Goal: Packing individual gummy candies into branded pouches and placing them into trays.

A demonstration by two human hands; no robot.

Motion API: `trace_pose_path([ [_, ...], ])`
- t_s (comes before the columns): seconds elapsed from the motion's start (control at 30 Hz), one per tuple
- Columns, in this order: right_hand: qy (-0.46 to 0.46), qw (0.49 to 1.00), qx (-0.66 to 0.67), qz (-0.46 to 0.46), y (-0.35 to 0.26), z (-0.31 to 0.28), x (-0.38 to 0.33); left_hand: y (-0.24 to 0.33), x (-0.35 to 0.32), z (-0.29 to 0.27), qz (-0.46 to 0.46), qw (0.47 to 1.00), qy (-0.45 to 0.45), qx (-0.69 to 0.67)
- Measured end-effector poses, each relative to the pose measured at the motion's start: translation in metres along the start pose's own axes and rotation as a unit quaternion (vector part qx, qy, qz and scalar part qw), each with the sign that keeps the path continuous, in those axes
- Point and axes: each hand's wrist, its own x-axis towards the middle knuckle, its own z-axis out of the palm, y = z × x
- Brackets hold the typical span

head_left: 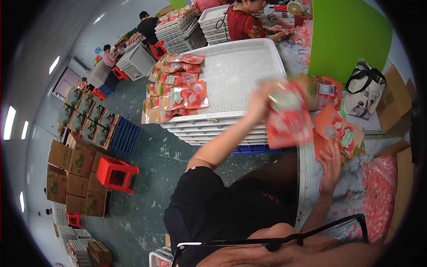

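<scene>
My left hand (261,101) is closed on the upper edge of a red pouch (291,122) with fruit pictures, held up between the white tray and the table. Motion blurs the pouch and part of the hand. My right hand (330,165) lies with stretched fingers on the lower part of another red pouch (339,134) on the table. More pouches show partly beneath that one. Several filled pouches (184,95) lie overlapping along the left side of the white mesh tray (235,66), which tops a stack of trays.
A clear bag of small red pieces (379,191) lies at the table's right, beside a cardboard box (404,191). A white tote bag (364,86) stands near a green panel (347,40). A red stool (116,173) and cartons (73,178) are at left. A person in red (249,22) works beyond the tray.
</scene>
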Motion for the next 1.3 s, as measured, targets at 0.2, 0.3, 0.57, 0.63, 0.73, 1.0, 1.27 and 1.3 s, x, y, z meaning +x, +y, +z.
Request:
trace_pose_path([
  [0.2, 0.057, 0.988, 0.012, 0.141, 0.034, -0.078, -0.040, -0.044, 0.087, -0.244, 0.184, 0.871, 0.455, -0.026],
  [0.3, 0.069, 0.978, 0.029, 0.196, 0.061, -0.106, -0.062, -0.080, 0.081, -0.317, 0.042, 0.700, 0.653, 0.284],
  [0.57, 0.202, 0.944, 0.014, 0.259, 0.082, -0.143, -0.117, -0.081, 0.067, -0.242, 0.079, 0.718, 0.270, 0.637],
  [0.63, 0.235, 0.939, 0.009, 0.251, 0.083, -0.153, -0.129, -0.109, 0.067, -0.261, -0.071, 0.663, 0.225, 0.710],
  [0.73, 0.269, 0.943, -0.004, 0.193, 0.106, -0.190, -0.159, -0.105, 0.085, -0.265, -0.103, 0.627, 0.226, 0.738],
  [1.0, 0.417, 0.897, -0.073, 0.123, 0.068, -0.169, -0.159, -0.004, 0.083, -0.020, 0.414, 0.766, 0.116, 0.478],
  [1.27, 0.402, 0.835, -0.375, 0.026, 0.086, -0.154, -0.169, -0.063, -0.031, 0.296, 0.282, 0.895, -0.226, 0.262],
  [1.3, 0.387, 0.823, -0.416, 0.004, 0.084, -0.151, -0.169, -0.077, -0.023, 0.313, 0.275, 0.902, -0.211, 0.259],
])
